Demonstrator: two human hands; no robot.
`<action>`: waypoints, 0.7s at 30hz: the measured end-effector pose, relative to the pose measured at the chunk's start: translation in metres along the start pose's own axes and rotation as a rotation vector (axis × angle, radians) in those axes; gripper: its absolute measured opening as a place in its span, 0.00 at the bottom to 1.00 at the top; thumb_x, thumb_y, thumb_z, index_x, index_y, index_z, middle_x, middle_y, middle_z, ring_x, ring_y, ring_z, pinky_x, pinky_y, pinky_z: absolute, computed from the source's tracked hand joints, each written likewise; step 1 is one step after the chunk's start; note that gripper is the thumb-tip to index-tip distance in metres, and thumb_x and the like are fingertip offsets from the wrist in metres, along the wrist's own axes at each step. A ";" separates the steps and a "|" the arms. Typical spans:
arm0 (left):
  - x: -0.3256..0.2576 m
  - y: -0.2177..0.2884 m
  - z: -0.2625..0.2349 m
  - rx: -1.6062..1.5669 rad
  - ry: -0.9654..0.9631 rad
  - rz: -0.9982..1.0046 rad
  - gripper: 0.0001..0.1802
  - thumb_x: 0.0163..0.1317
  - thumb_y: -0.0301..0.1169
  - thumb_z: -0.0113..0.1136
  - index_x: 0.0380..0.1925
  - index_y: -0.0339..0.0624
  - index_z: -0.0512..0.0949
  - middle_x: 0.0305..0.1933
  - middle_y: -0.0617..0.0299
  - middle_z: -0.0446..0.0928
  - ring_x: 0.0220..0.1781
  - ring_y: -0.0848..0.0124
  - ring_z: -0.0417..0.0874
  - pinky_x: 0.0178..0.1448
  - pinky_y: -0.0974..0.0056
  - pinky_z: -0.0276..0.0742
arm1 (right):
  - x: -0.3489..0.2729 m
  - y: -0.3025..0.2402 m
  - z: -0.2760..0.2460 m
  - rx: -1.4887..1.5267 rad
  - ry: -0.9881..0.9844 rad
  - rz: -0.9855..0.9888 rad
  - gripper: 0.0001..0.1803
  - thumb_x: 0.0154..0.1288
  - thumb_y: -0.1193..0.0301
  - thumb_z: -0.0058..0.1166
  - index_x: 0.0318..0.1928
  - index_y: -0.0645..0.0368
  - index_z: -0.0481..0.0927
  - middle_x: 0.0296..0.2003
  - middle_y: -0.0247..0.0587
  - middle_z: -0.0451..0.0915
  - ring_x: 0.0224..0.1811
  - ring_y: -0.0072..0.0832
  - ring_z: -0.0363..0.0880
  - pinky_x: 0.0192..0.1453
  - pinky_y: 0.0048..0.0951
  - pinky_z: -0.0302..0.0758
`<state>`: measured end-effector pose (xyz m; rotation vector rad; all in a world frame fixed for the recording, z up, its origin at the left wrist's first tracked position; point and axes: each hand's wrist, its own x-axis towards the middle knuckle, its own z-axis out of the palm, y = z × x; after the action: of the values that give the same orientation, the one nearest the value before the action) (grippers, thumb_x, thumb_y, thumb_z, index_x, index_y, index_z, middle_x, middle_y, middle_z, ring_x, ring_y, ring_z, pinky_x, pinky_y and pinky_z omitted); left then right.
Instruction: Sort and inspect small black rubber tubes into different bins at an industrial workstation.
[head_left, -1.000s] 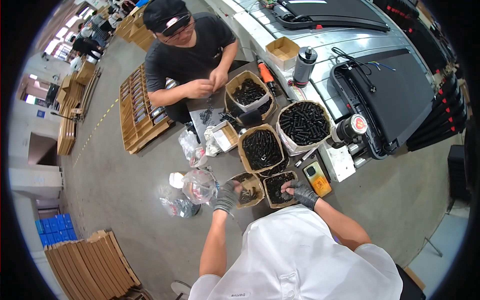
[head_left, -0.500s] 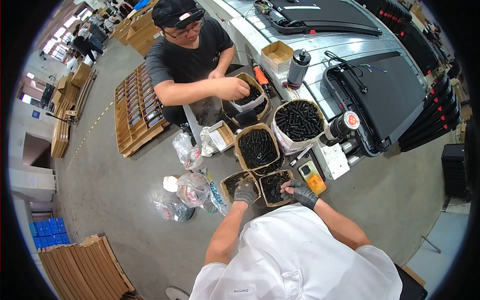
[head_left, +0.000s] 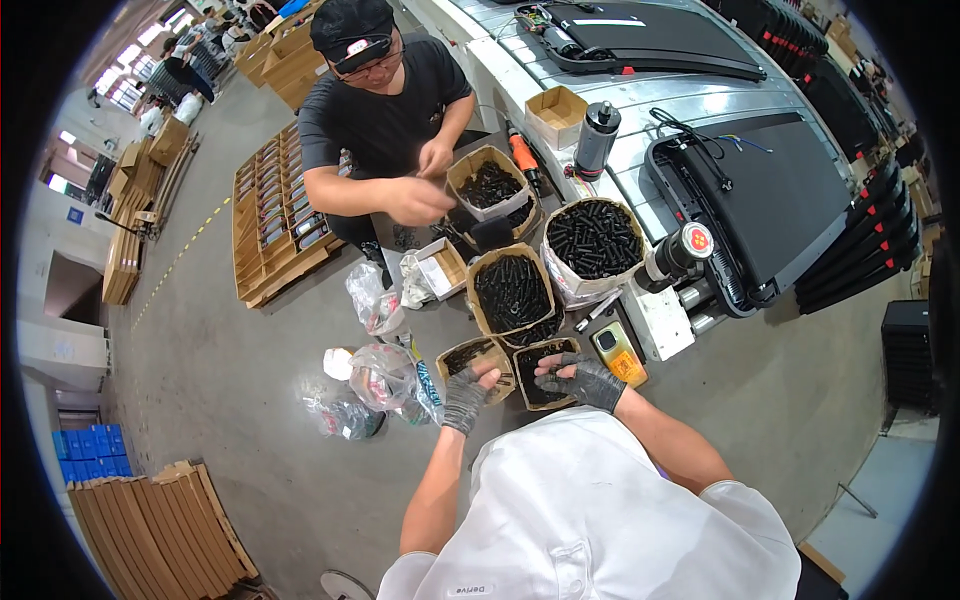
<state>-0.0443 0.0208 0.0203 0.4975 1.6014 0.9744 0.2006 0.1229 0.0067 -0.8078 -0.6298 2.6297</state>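
l hand [head_left: 465, 400] just slid to near rim of l box [head_left: 500, 356], half-open, r hand [head_left: 592, 383] half-curled over r box [head_left: 543, 405], holds unclear, so pickup only prob.

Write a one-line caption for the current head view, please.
Gloved left hand and right hand at two boxes of small black parts, with a co-worker opposite.

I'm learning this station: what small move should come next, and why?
Perhaps ease the grey-gloved left hand toward the grey-gloved right hand: their fingertips face each other across a gap, above neighbouring tan cardboard boxes of small black parts.
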 end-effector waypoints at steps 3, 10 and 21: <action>-0.013 0.009 0.014 0.116 0.026 0.118 0.16 0.59 0.35 0.65 0.43 0.36 0.82 0.35 0.62 0.82 0.37 0.75 0.79 0.42 0.69 0.76 | -0.006 -0.011 0.014 0.163 -0.114 0.017 0.31 0.54 0.79 0.44 0.61 0.76 0.64 0.59 0.60 0.69 0.62 0.41 0.70 0.71 0.34 0.66; -0.034 0.022 0.039 -0.066 -0.050 0.139 0.15 0.58 0.30 0.65 0.42 0.33 0.79 0.36 0.61 0.81 0.35 0.74 0.79 0.41 0.68 0.76 | -0.021 -0.013 0.019 0.056 -0.055 -0.017 0.28 0.61 0.78 0.47 0.62 0.71 0.65 0.58 0.56 0.71 0.61 0.38 0.72 0.68 0.33 0.68; -0.039 0.001 0.054 -0.042 0.022 0.312 0.13 0.60 0.29 0.64 0.42 0.34 0.79 0.35 0.62 0.81 0.35 0.75 0.80 0.40 0.69 0.76 | -0.023 0.000 0.014 -0.094 0.136 -0.034 0.20 0.71 0.68 0.50 0.57 0.66 0.69 0.45 0.48 0.81 0.44 0.29 0.82 0.50 0.26 0.78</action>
<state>0.0175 0.0095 0.0438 0.7239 1.5463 1.2468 0.2105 0.1087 0.0277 -0.9842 -0.7276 2.5048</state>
